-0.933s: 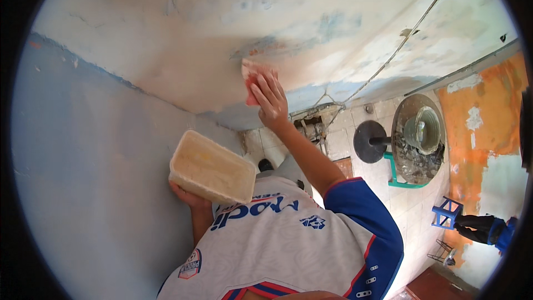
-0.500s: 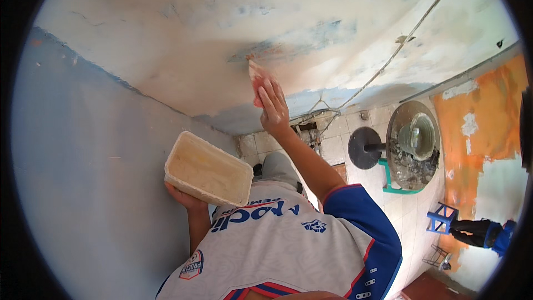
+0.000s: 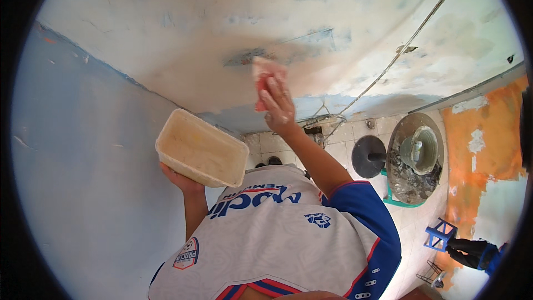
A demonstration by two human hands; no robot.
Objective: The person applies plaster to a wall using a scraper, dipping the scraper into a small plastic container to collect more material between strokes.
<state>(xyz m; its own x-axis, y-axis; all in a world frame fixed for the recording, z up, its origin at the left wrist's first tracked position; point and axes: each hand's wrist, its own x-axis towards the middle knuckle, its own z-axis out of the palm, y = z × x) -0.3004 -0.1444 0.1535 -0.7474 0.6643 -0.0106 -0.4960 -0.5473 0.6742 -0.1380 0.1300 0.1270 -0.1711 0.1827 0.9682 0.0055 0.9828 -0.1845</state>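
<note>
Left hand (image 3: pixel 182 179) clasping a cream rectangular plastic tub (image 3: pixel 194 172), the right hand (image 3: pixel 280 106) has turned its pinched flat pink-red spreader (image 3: pixel 265 71) broadside, seemingly mid-stroke.

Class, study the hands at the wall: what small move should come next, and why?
Probably the right hand should sweep the pink flat tool along the dark bluish patch: its edge is beside that patch, which contrasts with the paler surface around it, while the left hand supports the tub.

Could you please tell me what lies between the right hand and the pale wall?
In the head view, a flat red putty scraper lies between the right hand and the pale wall; blur hides whether its edge touches.
</note>
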